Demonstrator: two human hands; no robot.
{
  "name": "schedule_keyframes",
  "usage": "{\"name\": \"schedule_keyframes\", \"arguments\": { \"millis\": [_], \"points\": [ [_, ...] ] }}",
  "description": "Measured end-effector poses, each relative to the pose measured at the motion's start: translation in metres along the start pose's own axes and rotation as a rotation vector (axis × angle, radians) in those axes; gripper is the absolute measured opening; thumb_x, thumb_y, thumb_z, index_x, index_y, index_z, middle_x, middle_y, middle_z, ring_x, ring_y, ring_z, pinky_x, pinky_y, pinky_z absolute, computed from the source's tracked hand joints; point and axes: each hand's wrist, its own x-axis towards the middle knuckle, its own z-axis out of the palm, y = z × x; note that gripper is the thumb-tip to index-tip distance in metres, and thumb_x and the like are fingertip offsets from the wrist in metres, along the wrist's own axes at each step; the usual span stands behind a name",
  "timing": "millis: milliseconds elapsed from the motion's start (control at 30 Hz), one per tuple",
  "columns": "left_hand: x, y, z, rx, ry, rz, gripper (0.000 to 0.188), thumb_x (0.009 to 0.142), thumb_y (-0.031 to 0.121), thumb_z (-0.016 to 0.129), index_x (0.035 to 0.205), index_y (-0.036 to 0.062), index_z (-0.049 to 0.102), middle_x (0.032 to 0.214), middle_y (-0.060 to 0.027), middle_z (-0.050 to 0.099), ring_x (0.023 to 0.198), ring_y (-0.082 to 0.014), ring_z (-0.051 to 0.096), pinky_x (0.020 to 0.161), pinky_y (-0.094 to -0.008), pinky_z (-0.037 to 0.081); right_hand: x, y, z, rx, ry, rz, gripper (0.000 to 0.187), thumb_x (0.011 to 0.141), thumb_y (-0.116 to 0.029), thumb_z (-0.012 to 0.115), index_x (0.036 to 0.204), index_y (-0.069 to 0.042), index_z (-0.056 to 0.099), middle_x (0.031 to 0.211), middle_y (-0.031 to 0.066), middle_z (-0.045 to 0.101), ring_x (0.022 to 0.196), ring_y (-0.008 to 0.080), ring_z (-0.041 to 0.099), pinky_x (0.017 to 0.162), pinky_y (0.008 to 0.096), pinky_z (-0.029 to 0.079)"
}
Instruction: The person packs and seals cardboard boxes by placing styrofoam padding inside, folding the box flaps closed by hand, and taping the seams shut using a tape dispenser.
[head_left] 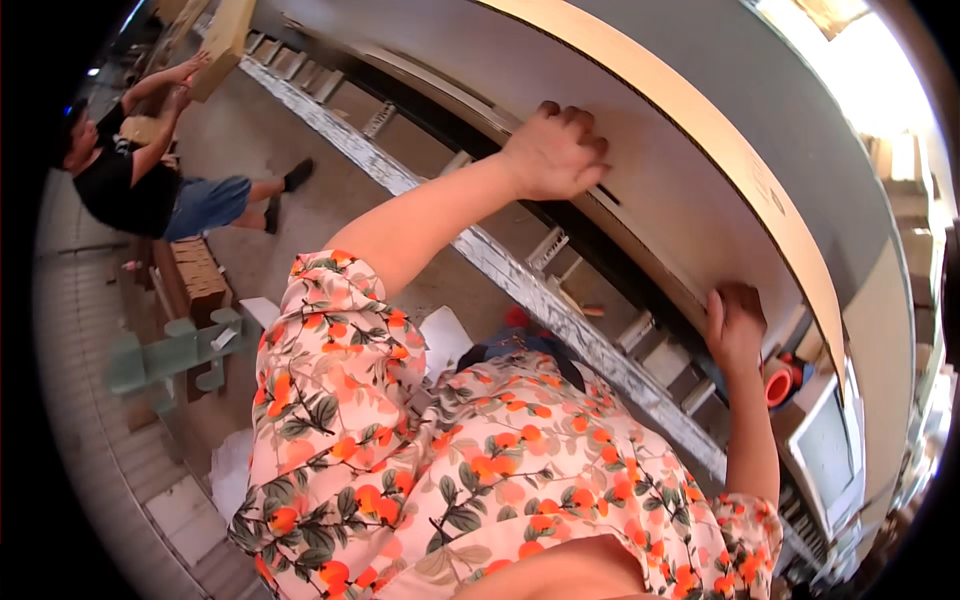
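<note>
A long cardboard sheet with a greyish-brown face stretches across the workspace in front of me. Its far edge curves up as a pale tan strip. My left hand is over the sheet's near side, fingers curled in; whatever they may hold is hidden. A short dark line, perhaps a slot, shows just beside these fingers. Farther right, my right hand is closed at the near edge of the sheet, thumb toward the left and fingertips partly hidden.
A worn metal rail and a roller frame run between me and the sheet. A screen and a red round part are at right. Left, another person holds a cardboard box near stacked cardboard.
</note>
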Motion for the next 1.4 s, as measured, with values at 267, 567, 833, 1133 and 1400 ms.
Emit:
{"name": "schedule_keyframes", "arguments": {
  "millis": [267,567,833,1133,1400],
  "points": [
    [-0.003,0.004,-0.030,-0.039,0.117,0.091,0.060,0.084,0.053,0.056,0.133,0.0191,0.050,0.146,-0.0164,0.035,0.136,-0.0377,0.030,0.110,-0.0570,0.025,-0.016,-0.017,-0.020,0.061,0.119,-0.107,0.012,0.086,-0.014,0.060,0.079,-0.004,0.059,0.075,0.0140,0.058,0.070,0.0340,0.057,0.059,0.0430,0.046],
    [-0.002,0.009,-0.030,0.001,-0.080,-0.010,0.072,0.089,0.065,0.040,0.147,0.0228,0.034,0.154,-0.0171,0.020,0.143,-0.0380,0.014,0.113,-0.0609,0.004,-0.025,-0.036,-0.009,-0.091,0.224,-0.008,0.013,0.087,-0.008,0.062,0.076,-0.004,0.058,0.071,0.0126,0.058,0.063,0.0334,0.056,0.055,0.0415,0.046],
    [0.064,0.069,0.016,-0.187,0.215,0.032,0.054,0.092,0.043,0.049,0.138,0.0145,0.046,0.141,-0.0180,0.043,0.135,-0.0350,0.033,0.113,-0.0519,0.020,0.081,-0.064,0.008,-0.033,0.418,0.023,0.012,0.092,-0.009,0.054,0.098,-0.001,0.059,0.094,0.0195,0.059,0.091,0.0368,0.055,0.078,0.0455,0.046],
    [0.077,0.005,-0.099,0.018,0.295,0.224,0.044,0.085,0.041,0.058,0.119,0.0126,0.061,0.126,-0.0155,0.056,0.124,-0.0385,0.044,0.104,-0.0563,0.029,0.001,0.049,-0.075,-0.196,0.384,0.259,0.014,0.093,-0.010,0.050,0.104,-0.002,0.055,0.101,0.0186,0.056,0.098,0.0373,0.051,0.086,0.0453,0.043],
    [0.143,-0.022,-0.102,0.050,-0.140,0.169,0.078,0.090,0.067,0.035,0.150,0.0184,0.025,0.157,-0.0158,0.015,0.146,-0.0334,0.008,0.115,-0.0573,0.004,-0.008,0.063,-0.132,-0.442,0.214,0.291,0.020,0.089,-0.003,0.049,0.108,0.000,0.054,0.104,0.0164,0.055,0.100,0.0347,0.051,0.090,0.0428,0.044]
  ]
}}
